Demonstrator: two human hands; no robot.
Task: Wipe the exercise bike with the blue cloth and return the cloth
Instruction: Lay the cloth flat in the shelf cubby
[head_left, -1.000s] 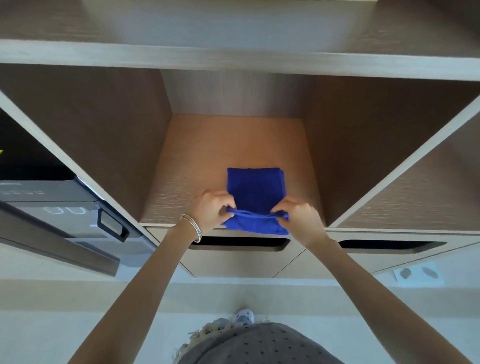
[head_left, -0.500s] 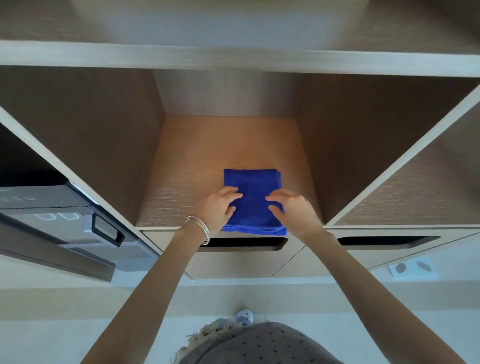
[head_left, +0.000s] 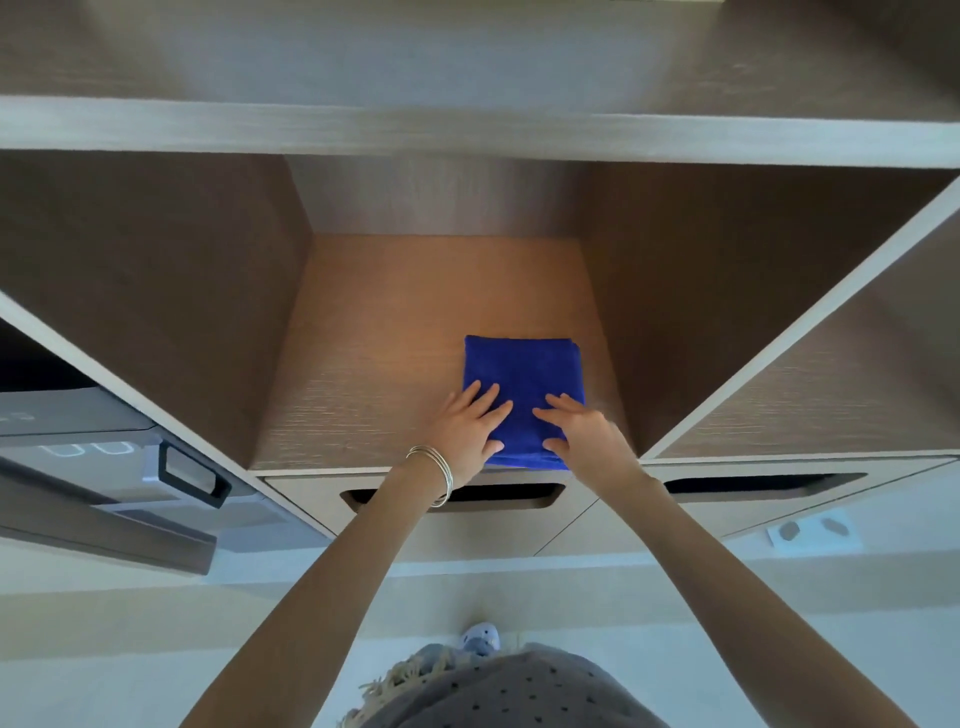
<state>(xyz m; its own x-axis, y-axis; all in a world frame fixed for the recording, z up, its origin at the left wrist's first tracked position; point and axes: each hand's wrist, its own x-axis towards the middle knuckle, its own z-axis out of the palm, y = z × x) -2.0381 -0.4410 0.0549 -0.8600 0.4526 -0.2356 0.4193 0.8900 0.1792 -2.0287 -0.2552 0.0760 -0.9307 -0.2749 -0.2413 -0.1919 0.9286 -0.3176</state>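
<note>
one blue cloth, two hands, two drawer slots

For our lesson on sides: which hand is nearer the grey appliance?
Left. The left hand rests on the blue cloth, on the side toward the grey appliance; the right hand rests on the cloth's other side, farther off.

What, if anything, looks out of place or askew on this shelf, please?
Nothing stands out. The blue cloth lies neatly folded in the middle compartment, near its front edge, with the left hand and right hand flat on it.
</note>
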